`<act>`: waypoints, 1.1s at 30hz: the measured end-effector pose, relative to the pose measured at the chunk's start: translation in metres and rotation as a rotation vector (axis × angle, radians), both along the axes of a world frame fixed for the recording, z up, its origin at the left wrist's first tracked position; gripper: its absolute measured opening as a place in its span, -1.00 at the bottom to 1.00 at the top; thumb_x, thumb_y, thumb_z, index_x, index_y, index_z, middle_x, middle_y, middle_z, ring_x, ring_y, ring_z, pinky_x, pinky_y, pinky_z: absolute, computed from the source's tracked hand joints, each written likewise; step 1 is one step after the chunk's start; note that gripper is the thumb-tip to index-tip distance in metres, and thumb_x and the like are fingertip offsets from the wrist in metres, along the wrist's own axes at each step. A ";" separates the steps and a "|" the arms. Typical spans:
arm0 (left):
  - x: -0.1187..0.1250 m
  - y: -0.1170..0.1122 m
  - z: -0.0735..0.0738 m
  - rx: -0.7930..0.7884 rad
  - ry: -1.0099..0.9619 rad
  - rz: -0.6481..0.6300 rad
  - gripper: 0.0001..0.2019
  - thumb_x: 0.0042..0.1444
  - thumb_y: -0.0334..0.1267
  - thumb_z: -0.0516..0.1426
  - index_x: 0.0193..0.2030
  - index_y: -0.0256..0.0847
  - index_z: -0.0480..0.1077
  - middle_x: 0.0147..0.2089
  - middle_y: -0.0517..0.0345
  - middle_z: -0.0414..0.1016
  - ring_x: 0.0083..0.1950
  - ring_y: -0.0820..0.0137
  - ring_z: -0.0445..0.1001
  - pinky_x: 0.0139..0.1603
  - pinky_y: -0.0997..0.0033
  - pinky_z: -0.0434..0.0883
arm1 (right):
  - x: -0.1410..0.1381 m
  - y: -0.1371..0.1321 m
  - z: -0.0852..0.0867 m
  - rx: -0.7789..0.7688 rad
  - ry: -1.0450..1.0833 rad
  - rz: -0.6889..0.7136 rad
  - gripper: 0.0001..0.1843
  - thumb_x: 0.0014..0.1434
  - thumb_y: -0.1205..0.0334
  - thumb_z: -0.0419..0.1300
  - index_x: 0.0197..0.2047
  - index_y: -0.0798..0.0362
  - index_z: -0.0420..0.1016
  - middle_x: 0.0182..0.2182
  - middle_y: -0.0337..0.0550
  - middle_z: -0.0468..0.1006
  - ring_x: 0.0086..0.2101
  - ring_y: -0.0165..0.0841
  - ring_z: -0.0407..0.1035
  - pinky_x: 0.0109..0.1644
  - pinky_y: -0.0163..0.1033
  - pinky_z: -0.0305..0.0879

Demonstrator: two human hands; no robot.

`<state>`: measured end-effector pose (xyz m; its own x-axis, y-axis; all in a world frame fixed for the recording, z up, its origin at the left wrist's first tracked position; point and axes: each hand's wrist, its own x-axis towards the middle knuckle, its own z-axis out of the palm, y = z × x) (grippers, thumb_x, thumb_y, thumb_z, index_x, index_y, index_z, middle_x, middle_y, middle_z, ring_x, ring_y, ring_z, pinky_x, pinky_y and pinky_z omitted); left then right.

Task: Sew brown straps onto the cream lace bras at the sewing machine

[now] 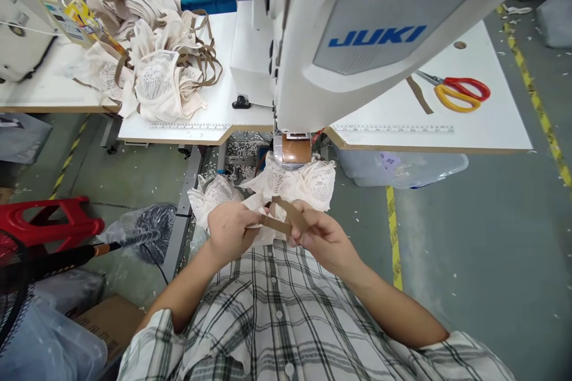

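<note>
My left hand (230, 229) and my right hand (319, 238) are close together in front of my chest, both pinched on a brown strap (286, 220) that runs between them. The strap belongs to a cream lace garment (295, 181) that hangs from the sewing machine's arm just below the needle area (292, 149). Part of the garment drapes left of my left hand. Fingers of both hands are closed on the strap.
A white JUKI sewing machine (375, 36) stands on a white table (491, 125). A pile of cream garments with brown straps (156, 71) lies at left, red-and-yellow scissors (460, 92) at right. An oil bottle (74, 15), a red stool (49, 223) and a plastic bin (402, 166) are around.
</note>
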<state>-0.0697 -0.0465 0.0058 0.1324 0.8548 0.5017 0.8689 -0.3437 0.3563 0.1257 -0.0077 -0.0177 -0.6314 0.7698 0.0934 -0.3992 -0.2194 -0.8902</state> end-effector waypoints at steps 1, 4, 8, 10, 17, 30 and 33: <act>0.001 -0.001 0.003 -0.003 -0.016 0.021 -0.54 0.25 -0.28 0.11 -0.70 -0.19 0.19 -0.70 0.28 0.17 -0.62 0.51 0.15 -0.54 0.43 0.06 | 0.001 -0.002 0.002 0.077 -0.010 0.000 -0.87 0.26 0.12 0.22 -0.28 -0.03 0.50 -0.34 -0.23 0.30 -0.38 -0.45 0.28 -0.36 -0.30 0.29; 0.002 -0.002 0.009 0.003 -0.030 0.036 -0.48 0.27 -0.25 0.09 -0.74 -0.19 0.12 -0.72 0.27 0.15 -0.63 0.51 0.13 -0.55 0.43 0.06 | 0.003 -0.008 0.006 0.218 -0.038 -0.002 -0.91 0.29 0.17 0.19 -0.24 -0.05 0.50 -0.35 -0.20 0.35 -0.32 -0.41 0.29 -0.31 -0.27 0.34; 0.000 -0.004 0.009 0.015 -0.030 0.020 -0.51 0.28 -0.27 0.08 -0.71 -0.18 0.16 -0.71 0.26 0.22 -0.62 0.50 0.16 -0.55 0.43 0.07 | 0.002 -0.010 0.007 0.247 -0.051 0.004 -0.92 0.30 0.19 0.17 -0.24 -0.05 0.47 -0.33 -0.19 0.35 -0.31 -0.40 0.32 -0.32 -0.27 0.38; -0.002 -0.005 0.007 0.016 -0.026 0.012 -0.54 0.27 -0.28 0.09 -0.69 -0.18 0.19 -0.69 0.25 0.27 -0.61 0.49 0.20 -0.53 0.43 0.09 | 0.002 -0.009 0.006 0.263 -0.059 0.005 -0.92 0.30 0.19 0.17 -0.24 -0.05 0.47 -0.33 -0.20 0.35 -0.33 -0.41 0.34 -0.34 -0.27 0.38; -0.007 -0.010 0.000 0.045 -0.040 -0.014 -0.62 0.22 -0.30 0.13 -0.63 -0.17 0.23 -0.65 0.26 0.28 -0.58 0.48 0.23 -0.50 0.42 0.10 | 0.003 -0.012 0.009 0.347 -0.143 0.005 -0.87 0.31 0.15 0.15 -0.26 -0.04 0.46 -0.34 -0.20 0.33 -0.37 -0.42 0.28 -0.33 -0.25 0.31; -0.014 -0.010 -0.010 -0.785 -1.137 0.041 -0.62 0.23 0.04 0.11 -0.45 -0.22 0.31 -0.56 0.30 0.14 -0.55 0.53 0.09 -0.55 0.52 0.09 | 0.044 0.050 -0.100 0.433 -1.154 0.009 -0.34 0.17 -0.11 0.23 0.21 0.12 0.33 0.07 0.16 0.45 0.06 -0.05 0.36 0.14 0.08 0.26; -0.018 -0.011 -0.008 -0.743 -1.252 0.028 -0.63 0.18 0.08 0.15 -0.40 -0.22 0.38 -0.55 0.26 0.21 -0.56 0.51 0.13 -0.55 0.50 0.12 | 0.045 0.052 -0.104 0.426 -1.108 0.105 -0.34 0.21 -0.13 0.19 0.24 0.10 0.32 0.08 0.14 0.46 0.07 -0.06 0.34 0.15 0.04 0.20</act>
<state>-0.0881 -0.0579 -0.0027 -0.0711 0.9584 -0.2765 -0.1344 0.2654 0.9547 0.1708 0.0439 -0.1213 -0.5874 0.7490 -0.3066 0.6355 0.1922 -0.7478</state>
